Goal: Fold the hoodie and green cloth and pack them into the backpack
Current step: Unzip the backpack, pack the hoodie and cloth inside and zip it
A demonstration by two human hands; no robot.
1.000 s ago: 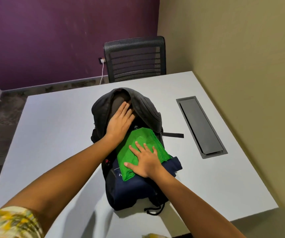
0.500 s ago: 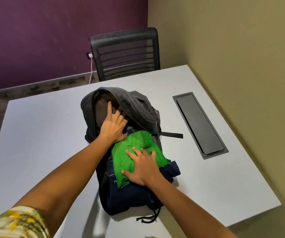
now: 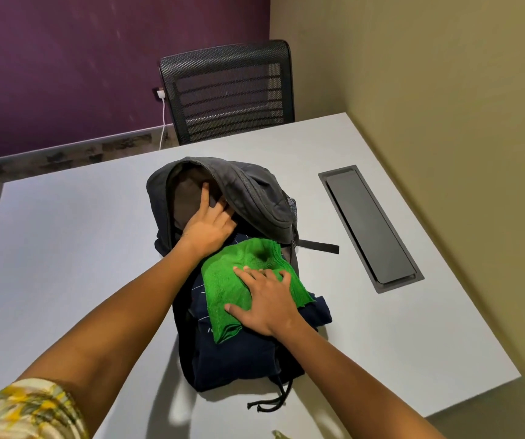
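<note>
A dark grey backpack [image 3: 255,198] lies on the white table [image 3: 65,248] with its main zip open and its top flap raised. My left hand [image 3: 207,229] reaches into the opening. Its index finger lies straight against the lining and the other fingertips are hidden under the flap. A folded navy hoodie [image 3: 239,359] lies on the backpack's near half, its far end at the opening. The folded green cloth [image 3: 223,280] rests on top of the hoodie. My right hand [image 3: 264,299] presses flat on the cloth with fingers spread.
A black mesh chair [image 3: 229,90] stands at the table's far edge. A dark cable hatch [image 3: 369,226] is set into the table on the right, near the beige wall. A backpack strap [image 3: 318,247] points toward it. A black drawstring [image 3: 270,403] trails toward the near edge.
My left hand has slid from the flap's edge deeper into the backpack opening, fingertips now under the flap. My right hand stays flat on the green cloth.
</note>
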